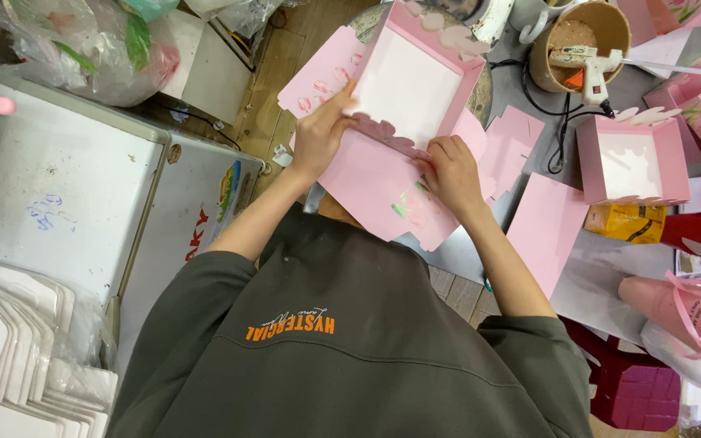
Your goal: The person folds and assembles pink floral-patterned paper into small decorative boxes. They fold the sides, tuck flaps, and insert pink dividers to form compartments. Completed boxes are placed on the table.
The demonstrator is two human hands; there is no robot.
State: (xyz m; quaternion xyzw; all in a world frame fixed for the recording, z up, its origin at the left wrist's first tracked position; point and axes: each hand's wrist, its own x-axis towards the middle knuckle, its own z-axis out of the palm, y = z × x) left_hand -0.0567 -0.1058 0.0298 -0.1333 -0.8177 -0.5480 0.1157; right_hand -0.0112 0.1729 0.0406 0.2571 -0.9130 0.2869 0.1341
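A pink cardboard box (410, 81) with a white inside lies half folded on the grey table in front of me. My left hand (322, 134) grips its left wall and side flap. Pressing on the near pink flap (371, 182), which has a scalloped edge and a small flower print, is my right hand (450, 174). Both hands are on the same box, about a hand's width apart.
A finished pink box (633, 158) stands to the right, with flat pink card (544, 229) beside it. A glue gun (590, 61) rests in a brown paper tub (610, 24). White flat blanks (10, 357) are stacked at lower left beside a metal cabinet (66, 186). A red stool (638, 385) is at lower right.
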